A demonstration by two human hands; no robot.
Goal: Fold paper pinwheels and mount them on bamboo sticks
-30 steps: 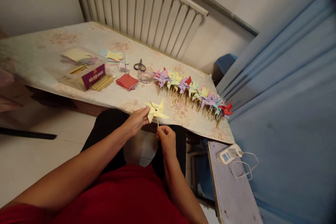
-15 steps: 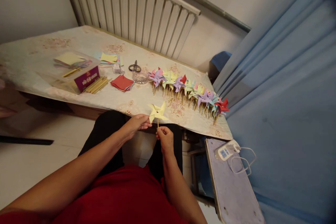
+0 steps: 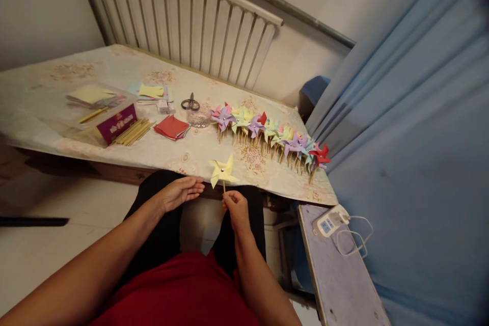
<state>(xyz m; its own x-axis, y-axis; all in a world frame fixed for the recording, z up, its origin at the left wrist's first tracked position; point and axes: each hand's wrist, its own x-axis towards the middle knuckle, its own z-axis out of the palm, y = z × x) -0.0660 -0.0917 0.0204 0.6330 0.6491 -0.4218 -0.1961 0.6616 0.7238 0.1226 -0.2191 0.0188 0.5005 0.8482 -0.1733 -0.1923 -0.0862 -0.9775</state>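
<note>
A pale yellow paper pinwheel (image 3: 217,174) stands nearly upright at the near edge of the table, its four blades fanned around a small dark pin and its thin wooden stick (image 3: 224,186) pointing down. The person's right hand (image 3: 237,210) pinches that stick low down between thumb and fingers, below the blades. Just beside the blades, the left hand (image 3: 178,194) is held open with its fingers loosely extended, touching nothing that I can see, above the dark trousers (image 3: 160,224). Beyond, on the flowered tablecloth (image 3: 214,145), a long row of finished pinwheels (image 3: 293,145) in purple, yellow, red, pink and blue lies crowded together, sticks toward the person. Left of that row is a clear round dish (image 3: 198,119) with small bits inside, too small for me to make out, and dark-handled scissors (image 3: 190,104) lie just behind it. Nearer is a stack of cut paper (image 3: 171,127), red on top, then a bundle of loose sticks (image 3: 133,132) against a clear plastic box (image 3: 116,123) with a purple label. Past the table rises a white radiator (image 3: 183,20); a blue curtain (image 3: 412,163) hangs on the right.
</note>
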